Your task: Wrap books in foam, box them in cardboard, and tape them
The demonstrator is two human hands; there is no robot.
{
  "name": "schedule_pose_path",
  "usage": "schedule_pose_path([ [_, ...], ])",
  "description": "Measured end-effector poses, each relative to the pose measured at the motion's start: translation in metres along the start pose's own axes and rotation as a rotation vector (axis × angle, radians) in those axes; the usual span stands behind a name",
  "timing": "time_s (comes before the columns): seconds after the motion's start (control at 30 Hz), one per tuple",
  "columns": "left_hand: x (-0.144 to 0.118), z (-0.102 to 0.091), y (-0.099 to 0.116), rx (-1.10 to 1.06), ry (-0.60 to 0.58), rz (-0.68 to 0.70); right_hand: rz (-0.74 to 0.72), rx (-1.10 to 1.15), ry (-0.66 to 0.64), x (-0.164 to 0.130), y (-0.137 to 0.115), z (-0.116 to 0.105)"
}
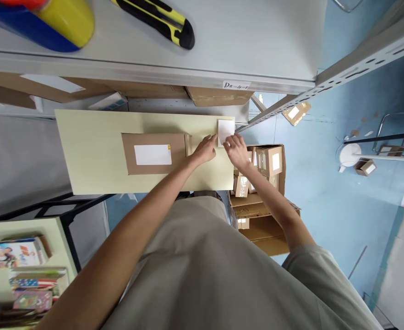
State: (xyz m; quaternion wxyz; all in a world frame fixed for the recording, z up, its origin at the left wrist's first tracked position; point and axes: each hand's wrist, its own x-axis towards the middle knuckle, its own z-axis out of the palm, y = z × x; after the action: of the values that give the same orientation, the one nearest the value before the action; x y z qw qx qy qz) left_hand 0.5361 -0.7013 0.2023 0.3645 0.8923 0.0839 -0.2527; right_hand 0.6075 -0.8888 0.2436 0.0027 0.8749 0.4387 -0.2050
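On the pale board (95,156), both hands pinch a small white rectangular label (225,130), its long axis pointing away; left hand (206,150), right hand (236,149). A flat cardboard box (154,153) lies beside.

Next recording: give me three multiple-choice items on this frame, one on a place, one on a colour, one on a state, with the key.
1. Where does the flat brown parcel lie?
A. on the pale yellow board
B. on the blue floor
C. on the top shelf

2. What colours is the utility knife on the grey shelf?
A. red and white
B. black and yellow
C. all blue

3. What are the left hand and right hand doing?
A. both hang free above the board
B. both pinch the small white label
C. only the left hand grips the parcel

Key: 1 A, the parcel rests flat on the board; 2 B, its body shows black and yellow stripes; 3 B, fingertips of both hands meet the label's lower edge at the board's right end.
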Motion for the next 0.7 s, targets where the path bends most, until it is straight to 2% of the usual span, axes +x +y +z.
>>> schedule_pose_path([
  [0.1, 0.001, 0.001, 0.009, 0.109, -0.109, 0.002, -0.051, 0.020, -0.095, -0.047, -0.020, 0.011],
  [0.17, 0.002, 0.003, 0.012, 0.176, -0.143, 0.026, -0.070, 0.013, -0.138, -0.068, -0.029, 0.021],
  [0.27, 0.004, 0.006, 0.014, 0.231, -0.151, 0.049, -0.077, -0.018, -0.163, -0.081, -0.038, 0.033],
  [0.37, 0.006, 0.007, 0.017, 0.257, -0.181, 0.029, -0.060, -0.029, -0.169, -0.080, -0.045, 0.036],
  [0.5, 0.003, 0.009, 0.029, 0.249, -0.208, -0.061, -0.083, -0.010, -0.345, -0.074, -0.060, 0.022],
  [0.57, -0.003, 0.008, 0.035, 0.188, -0.172, -0.084, -0.108, 0.032, -0.434, -0.073, -0.065, 0.009],
  [0.63, -0.016, 0.005, 0.035, 0.053, -0.101, -0.060, -0.111, 0.128, -0.473, -0.073, -0.065, -0.007],
  [0.7, -0.038, -0.003, 0.028, -0.191, -0.082, -0.027, -0.092, 0.292, -0.428, -0.072, -0.058, -0.023],
])
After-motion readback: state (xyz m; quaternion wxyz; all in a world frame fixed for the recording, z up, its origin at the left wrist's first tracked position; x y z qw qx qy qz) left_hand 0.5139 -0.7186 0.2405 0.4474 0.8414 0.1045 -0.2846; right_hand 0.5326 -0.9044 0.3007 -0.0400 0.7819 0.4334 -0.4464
